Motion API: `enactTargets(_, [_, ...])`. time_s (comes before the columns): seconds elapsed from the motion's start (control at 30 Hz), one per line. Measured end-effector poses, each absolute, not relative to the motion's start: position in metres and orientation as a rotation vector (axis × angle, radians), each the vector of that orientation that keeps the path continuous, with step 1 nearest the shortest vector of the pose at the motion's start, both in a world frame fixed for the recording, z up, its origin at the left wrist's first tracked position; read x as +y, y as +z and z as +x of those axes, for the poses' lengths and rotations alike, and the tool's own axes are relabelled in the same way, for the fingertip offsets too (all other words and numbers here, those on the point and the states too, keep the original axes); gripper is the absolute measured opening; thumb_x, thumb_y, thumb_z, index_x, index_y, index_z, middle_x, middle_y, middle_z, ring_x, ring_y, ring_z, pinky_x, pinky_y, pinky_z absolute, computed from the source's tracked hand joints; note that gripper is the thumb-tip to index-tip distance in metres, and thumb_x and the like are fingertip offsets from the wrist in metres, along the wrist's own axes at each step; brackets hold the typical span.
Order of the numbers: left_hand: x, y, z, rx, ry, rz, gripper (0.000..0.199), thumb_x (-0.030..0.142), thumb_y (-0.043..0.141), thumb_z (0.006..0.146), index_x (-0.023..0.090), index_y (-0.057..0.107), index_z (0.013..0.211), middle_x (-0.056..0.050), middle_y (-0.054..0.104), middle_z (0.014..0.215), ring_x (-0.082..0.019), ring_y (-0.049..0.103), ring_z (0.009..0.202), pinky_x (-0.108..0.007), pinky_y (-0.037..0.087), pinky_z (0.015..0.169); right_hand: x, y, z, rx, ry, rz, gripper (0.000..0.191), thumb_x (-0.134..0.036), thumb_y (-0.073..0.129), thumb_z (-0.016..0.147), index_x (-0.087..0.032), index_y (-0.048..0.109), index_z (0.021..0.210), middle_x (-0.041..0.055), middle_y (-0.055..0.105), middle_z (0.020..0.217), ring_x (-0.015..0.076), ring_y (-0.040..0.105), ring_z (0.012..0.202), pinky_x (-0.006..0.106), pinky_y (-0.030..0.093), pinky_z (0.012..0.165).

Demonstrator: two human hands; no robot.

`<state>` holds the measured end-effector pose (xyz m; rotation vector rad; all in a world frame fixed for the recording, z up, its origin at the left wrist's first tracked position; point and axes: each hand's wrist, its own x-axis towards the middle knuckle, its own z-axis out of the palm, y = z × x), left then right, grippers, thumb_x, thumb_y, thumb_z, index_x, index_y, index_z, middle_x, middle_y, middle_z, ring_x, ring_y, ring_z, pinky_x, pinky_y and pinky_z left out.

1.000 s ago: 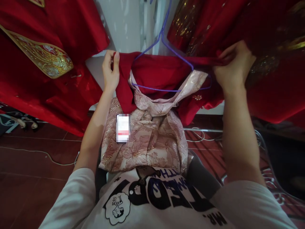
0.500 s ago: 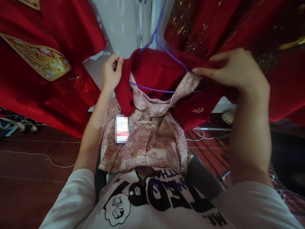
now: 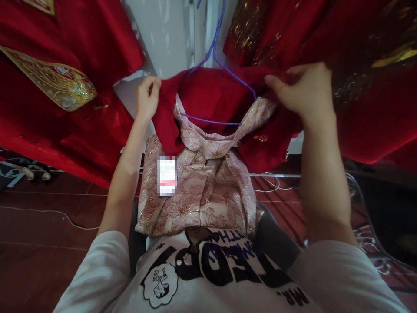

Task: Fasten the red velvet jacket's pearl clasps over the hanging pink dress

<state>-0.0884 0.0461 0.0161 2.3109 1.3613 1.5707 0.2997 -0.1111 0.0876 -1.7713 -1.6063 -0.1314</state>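
Above my lap, between red, gold-worked garments (image 3: 97,39) hanging on either side, I hold up a red garment (image 3: 211,89) by its top edge. My left hand (image 3: 147,98) is clenched on the cloth at the upper left corner; my right hand (image 3: 308,93) grips the same edge toward the upper right, thumb in front, the other fingertips hidden. The red cloth is on a purple hanger (image 3: 213,43), whose hook end rises past the top edge and whose lower bar crosses the neck opening. Set around that opening is the pale pink band of a brocade garment (image 3: 190,195), spread over my lap with its lower edge against my shirt. Near the brocade's left edge lies a phone (image 3: 167,176), its lit screen blurred into blocks around a pinkish-red band, no word legible. Printed upside down to me, my white T-shirt (image 3: 228,291) reads "MR." and, in heavy black capitals, "TED"; folds break up the remaining letters, including the blue ones. A small gold-toned ornament (image 3: 260,139) sits on the red cloth's right part. Shoes (image 3: 37,174) and a pale cable (image 3: 68,219) lie to my left.
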Motion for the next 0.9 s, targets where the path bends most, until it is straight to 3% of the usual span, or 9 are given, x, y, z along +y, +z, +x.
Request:
enactTargets(0.1, [0.032, 0.011, -0.081, 1.011, 1.43, 2.391, 0.075, 0.099, 0.044, 0.085, 0.025, 0.048, 0.073, -0.005, 0.066, 0.094, -0.026, 0.061, 0.116, -0.045, 0.047, 0.107, -0.131, 0.078, 0.29, -1.503, -0.047, -1.838, 0.028, -0.024, 0.085, 0.08, -0.022, 0.057, 0.081, 0.0045, 0.065, 0.082, 0.0188, 0.06, 0.078, 0.038, 0.05, 0.086])
enactTargets(0.17, [0.027, 0.011, -0.074, 0.966, 1.382, 2.376, 0.068, 0.092, 0.055, 0.085, 0.026, 0.052, 0.069, -0.009, 0.068, 0.101, -0.032, 0.061, 0.121, -0.051, 0.047, 0.108, -0.14, 0.066, 0.284, -1.503, 0.016, -1.805, 0.03, -0.014, 0.082, 0.077, -0.022, 0.056, 0.09, 0.0066, 0.07, 0.095, 0.0196, 0.064, 0.084, 0.036, 0.052, 0.085])
enactTargets(0.27, [0.023, 0.009, -0.066, 1.01, 1.369, 2.37, 0.058, 0.081, 0.063, 0.087, 0.027, 0.057, 0.068, -0.011, 0.068, 0.103, -0.034, 0.061, 0.121, -0.053, 0.046, 0.11, -0.137, 0.044, 0.279, -1.547, 0.086, -1.742, 0.027, -0.009, 0.067, 0.082, -0.023, 0.053, 0.1, 0.0087, 0.071, 0.103, 0.0224, 0.069, 0.092, 0.037, 0.053, 0.089])
enactTargets(0.4, [0.011, -0.006, -0.051, 1.134, 1.499, 2.372, 0.052, 0.076, 0.057, 0.095, 0.027, 0.062, 0.078, -0.012, 0.067, 0.11, -0.035, 0.058, 0.126, -0.056, 0.041, 0.115, -0.109, 0.022, 0.272, -1.6, 0.049, -1.687, 0.019, -0.026, 0.055, 0.095, -0.027, 0.053, 0.114, 0.0089, 0.07, 0.105, 0.03, 0.071, 0.102, 0.046, 0.053, 0.094])
enactTargets(0.53, [-0.009, -0.02, -0.031, 1.214, 1.646, 2.4, 0.054, 0.075, 0.041, 0.103, 0.029, 0.066, 0.093, -0.012, 0.065, 0.12, -0.033, 0.055, 0.132, -0.057, 0.037, 0.12, -0.09, 0.021, 0.246, -1.686, 0.083, -1.628, 0.024, -0.044, 0.053, 0.102, -0.032, 0.053, 0.122, 0.0083, 0.07, 0.107, 0.0321, 0.071, 0.106, 0.046, 0.054, 0.094])
enactTargets(0.63, [-0.015, -0.022, -0.023, 1.222, 1.652, 2.408, 0.056, 0.076, 0.037, 0.103, 0.03, 0.067, 0.098, -0.012, 0.064, 0.122, -0.033, 0.054, 0.133, -0.056, 0.035, 0.121, -0.091, 0.025, 0.223, -1.713, 0.177, -1.571, 0.028, -0.049, 0.054, 0.102, -0.033, 0.052, 0.125, 0.0061, 0.069, 0.1, 0.0297, 0.072, 0.1, 0.044, 0.057, 0.09])
enactTargets(0.8, [-0.008, -0.019, -0.027, 1.182, 1.55, 2.34, 0.057, 0.079, 0.037, 0.101, 0.031, 0.068, 0.099, -0.012, 0.062, 0.125, -0.035, 0.051, 0.136, -0.057, 0.034, 0.122, -0.092, 0.024, 0.205, -1.66, 0.425, -1.446, 0.035, -0.062, 0.056, 0.1, -0.032, 0.053, 0.118, -0.0006, 0.061, 0.086, 0.0201, 0.068, 0.075, 0.033, 0.057, 0.067])
enactTargets(0.9, [-0.007, -0.016, -0.032, 1.16, 1.509, 2.276, 0.057, 0.081, 0.041, 0.099, 0.03, 0.068, 0.096, -0.012, 0.061, 0.124, -0.036, 0.049, 0.137, -0.059, 0.033, 0.122, -0.093, 0.018, 0.212, -1.629, 0.421, -1.448, 0.033, -0.061, 0.057, 0.099, -0.032, 0.054, 0.114, -0.0004, 0.06, 0.085, 0.0197, 0.067, 0.074, 0.032, 0.057, 0.064])
